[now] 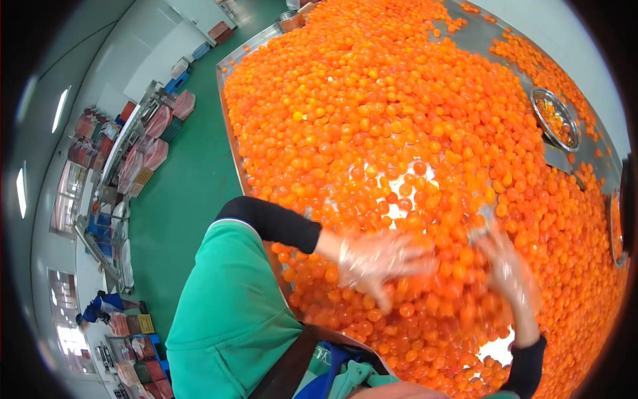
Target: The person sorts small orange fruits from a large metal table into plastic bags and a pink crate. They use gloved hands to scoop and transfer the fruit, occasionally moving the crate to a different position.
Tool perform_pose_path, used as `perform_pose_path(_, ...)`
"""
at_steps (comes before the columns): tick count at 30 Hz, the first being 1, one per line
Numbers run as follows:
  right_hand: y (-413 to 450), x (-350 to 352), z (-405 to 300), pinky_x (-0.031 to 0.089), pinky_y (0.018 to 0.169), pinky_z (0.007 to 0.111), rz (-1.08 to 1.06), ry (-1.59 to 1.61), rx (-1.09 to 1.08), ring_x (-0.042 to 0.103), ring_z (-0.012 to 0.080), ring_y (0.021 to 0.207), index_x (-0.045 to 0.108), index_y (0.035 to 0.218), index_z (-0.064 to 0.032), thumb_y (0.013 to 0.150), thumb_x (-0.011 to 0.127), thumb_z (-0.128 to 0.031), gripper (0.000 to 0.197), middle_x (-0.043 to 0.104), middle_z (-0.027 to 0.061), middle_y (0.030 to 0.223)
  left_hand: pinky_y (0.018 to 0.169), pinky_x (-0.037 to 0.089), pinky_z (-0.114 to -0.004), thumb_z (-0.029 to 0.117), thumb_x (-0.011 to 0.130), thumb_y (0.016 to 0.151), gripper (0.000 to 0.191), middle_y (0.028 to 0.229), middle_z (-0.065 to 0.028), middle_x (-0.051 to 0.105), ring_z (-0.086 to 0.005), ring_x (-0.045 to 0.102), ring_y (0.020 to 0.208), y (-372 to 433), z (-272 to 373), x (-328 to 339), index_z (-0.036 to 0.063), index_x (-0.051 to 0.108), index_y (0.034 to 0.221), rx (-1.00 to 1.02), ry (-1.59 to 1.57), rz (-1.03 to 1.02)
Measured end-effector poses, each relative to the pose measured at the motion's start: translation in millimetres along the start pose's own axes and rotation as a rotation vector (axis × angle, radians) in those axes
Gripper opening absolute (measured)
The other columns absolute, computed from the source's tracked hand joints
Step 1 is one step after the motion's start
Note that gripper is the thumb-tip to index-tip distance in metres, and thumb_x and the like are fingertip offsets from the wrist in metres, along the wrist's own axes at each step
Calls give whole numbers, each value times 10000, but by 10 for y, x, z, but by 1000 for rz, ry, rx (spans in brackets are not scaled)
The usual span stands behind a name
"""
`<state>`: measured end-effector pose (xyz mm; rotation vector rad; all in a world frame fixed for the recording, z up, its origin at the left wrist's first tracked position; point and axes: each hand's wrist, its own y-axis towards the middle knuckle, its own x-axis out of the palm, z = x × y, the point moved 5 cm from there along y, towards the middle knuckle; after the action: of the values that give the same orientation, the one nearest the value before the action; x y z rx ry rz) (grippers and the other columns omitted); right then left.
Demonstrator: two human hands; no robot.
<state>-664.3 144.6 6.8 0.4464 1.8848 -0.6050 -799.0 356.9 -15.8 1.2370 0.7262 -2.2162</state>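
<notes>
Salted egg yolks (349, 114), glossy and orange, are spread thickly over a large metal-edged table (230, 107). Above the near part of the layer is my left hand (384, 264), in a clear plastic glove, its fingers spread over the yolks. My right hand (506, 262), gloved too and blurred, reaches in from the right with its fingers among the yolks. Neither hand shows a yolk gripped in it. Bright lit patches of the tabletop (396, 212) show through gaps beyond my left hand and near my right forearm.
A steel bowl (555, 119) with orange-yellow pieces stands at the right, near another round vessel (617, 227). A metal pot (290, 21) sits at the far corner. Across the green floor (184, 154), crates (144, 164) line a workbench; a person in blue (102, 305) bends there.
</notes>
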Motion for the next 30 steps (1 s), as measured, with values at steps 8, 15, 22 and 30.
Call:
perform_pose_path(8,-1738,512,-287,297,1130,426,310,312,353,320,347,1398,387,1448,-61,796,747,-204,758,359,181,1500,939,361,-675,481,741,667,699,1496,-230,278,-474,411,1231,343,874,495,198,561,1280,418,157,239)
perform_pose_path(15,-1200,576,298,333,1107,436,238,-183,276,368,376,1362,383,1436,-36,837,689,-257,708,366,224,1480,915,354,-627,383,696,731,526,1211,-141,574,-340,540,1138,1283,348,176,122,615,1180,219,350,419)
perform_pose_path(22,-1535,655,903,355,1084,476,425,-170,661,378,437,1326,371,1448,-86,908,617,-366,657,366,225,1474,974,354,-562,633,596,798,777,1378,-134,452,-361,465,1242,-533,-864,-177,227,390,1428,-473,190,408)
perform_pose_path(30,-468,835,-1160,349,1097,441,-6,-41,130,323,321,1397,405,1438,-90,896,656,-317,639,323,169,1518,1124,267,-545,505,678,814,798,1549,-155,256,-491,191,1398,-1055,-68,409,191,353,1472,-183,94,258)
